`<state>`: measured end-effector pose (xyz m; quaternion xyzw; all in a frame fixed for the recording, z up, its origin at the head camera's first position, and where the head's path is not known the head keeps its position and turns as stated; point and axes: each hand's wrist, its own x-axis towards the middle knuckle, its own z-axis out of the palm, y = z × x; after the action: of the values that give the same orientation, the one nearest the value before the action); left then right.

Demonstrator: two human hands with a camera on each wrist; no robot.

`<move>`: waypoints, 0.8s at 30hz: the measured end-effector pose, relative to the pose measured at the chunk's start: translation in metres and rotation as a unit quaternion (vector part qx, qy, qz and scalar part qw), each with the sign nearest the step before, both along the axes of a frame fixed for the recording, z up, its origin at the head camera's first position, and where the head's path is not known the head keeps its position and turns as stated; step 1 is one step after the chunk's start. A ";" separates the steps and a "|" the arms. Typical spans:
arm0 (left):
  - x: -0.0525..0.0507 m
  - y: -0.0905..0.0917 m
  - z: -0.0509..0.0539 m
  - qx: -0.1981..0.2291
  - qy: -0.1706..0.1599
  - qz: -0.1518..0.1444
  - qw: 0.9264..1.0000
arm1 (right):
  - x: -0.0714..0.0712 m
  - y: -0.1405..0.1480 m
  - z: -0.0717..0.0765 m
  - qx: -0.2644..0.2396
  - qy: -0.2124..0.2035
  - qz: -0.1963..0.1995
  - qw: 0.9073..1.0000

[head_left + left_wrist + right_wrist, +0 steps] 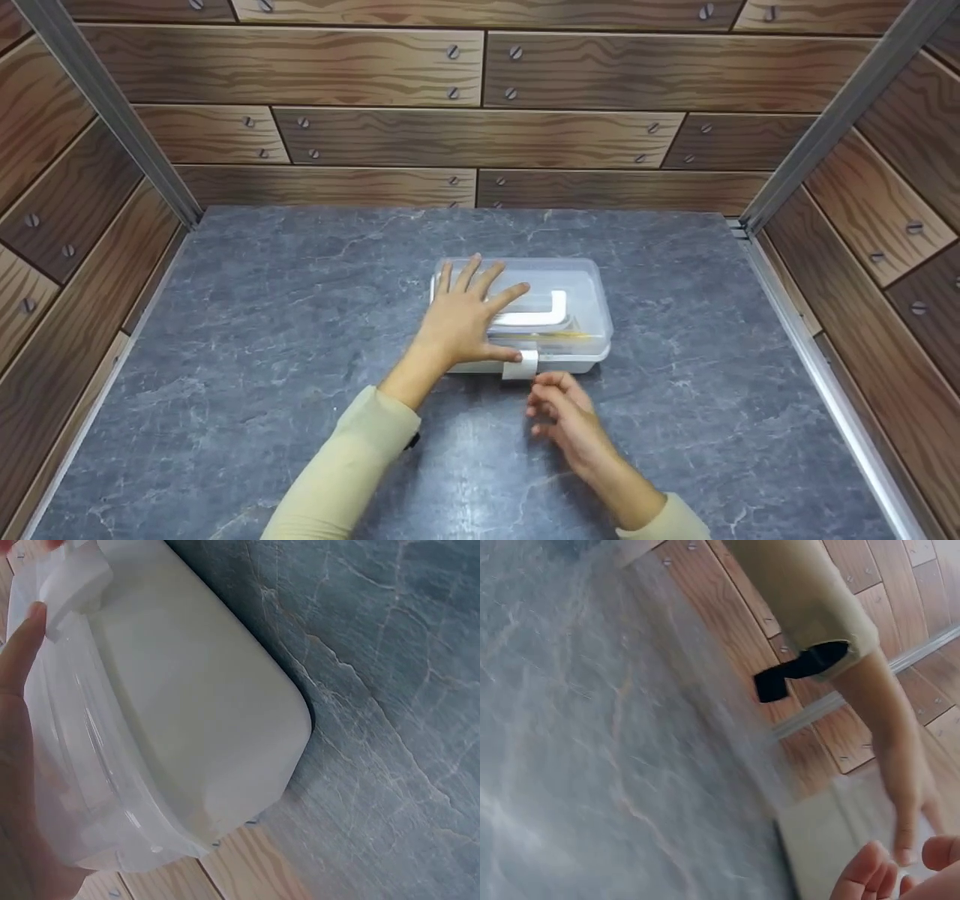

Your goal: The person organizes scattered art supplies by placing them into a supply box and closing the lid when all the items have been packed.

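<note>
A plastic storage box (585, 365) with a clear lid (583, 281) and a white handle (525, 319) sits on the table. My left hand (461, 322) rests on the lid with its fingers spread wide, and its thumb reaches the white front latch (520, 366). In the left wrist view the latch (79, 581) stands out at an angle from the box's white side (187, 682). Just in front of the latch is my right hand (570, 420), fingers loosely bent, with nothing visible between them. Whether its fingertips touch the latch is unclear. Thin yellow items (566, 335) show through the lid.
The grey marbled tabletop (262, 337) surrounds the box. Wood-patterned walls (375, 135) rise at the back and both sides, with metal posts (832, 112) at the corners and a metal rail (832, 405) along the right edge.
</note>
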<state>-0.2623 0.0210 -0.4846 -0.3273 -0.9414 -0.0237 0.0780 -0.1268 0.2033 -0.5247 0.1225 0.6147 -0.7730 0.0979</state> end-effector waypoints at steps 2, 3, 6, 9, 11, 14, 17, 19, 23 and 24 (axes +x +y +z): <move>0.001 0.001 0.001 0.000 -0.004 0.006 1.000 | -0.001 0.003 0.006 0.060 0.073 -0.002 0.996; 0.002 0.001 0.001 0.000 -0.007 0.008 1.000 | -0.002 0.005 0.008 0.101 0.121 -0.003 0.988; 0.004 0.002 0.002 0.002 -0.013 0.010 1.000 | -0.010 0.013 0.012 0.260 0.296 -0.020 0.919; 0.005 0.003 0.002 0.006 -0.015 0.009 1.000 | -0.022 0.022 0.015 0.418 0.436 -0.062 0.795; 0.005 0.003 0.001 0.006 -0.014 0.010 1.000 | -0.032 0.027 0.016 0.493 0.484 -0.075 0.719; 0.004 0.003 0.000 0.003 -0.008 0.011 1.000 | -0.044 0.033 0.017 0.580 0.492 -0.045 0.648; 0.004 0.003 0.000 -0.001 -0.006 0.011 1.000 | -0.052 0.035 0.015 0.649 0.458 0.008 0.607; 0.004 0.003 0.001 -0.001 -0.006 0.012 1.000 | -0.056 0.034 0.012 0.683 0.434 0.031 0.587; 0.005 0.004 0.001 0.003 -0.008 0.010 1.000 | -0.061 0.034 0.004 0.715 0.407 0.043 0.567; 0.005 0.004 0.001 0.004 -0.007 0.010 1.000 | -0.062 0.034 0.003 0.716 0.408 0.039 0.565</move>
<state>-0.2574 0.0247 -0.4835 -0.3177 -0.9450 -0.0287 0.0730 -0.1886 0.2370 -0.5220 -0.1996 0.9457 -0.0431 -0.2527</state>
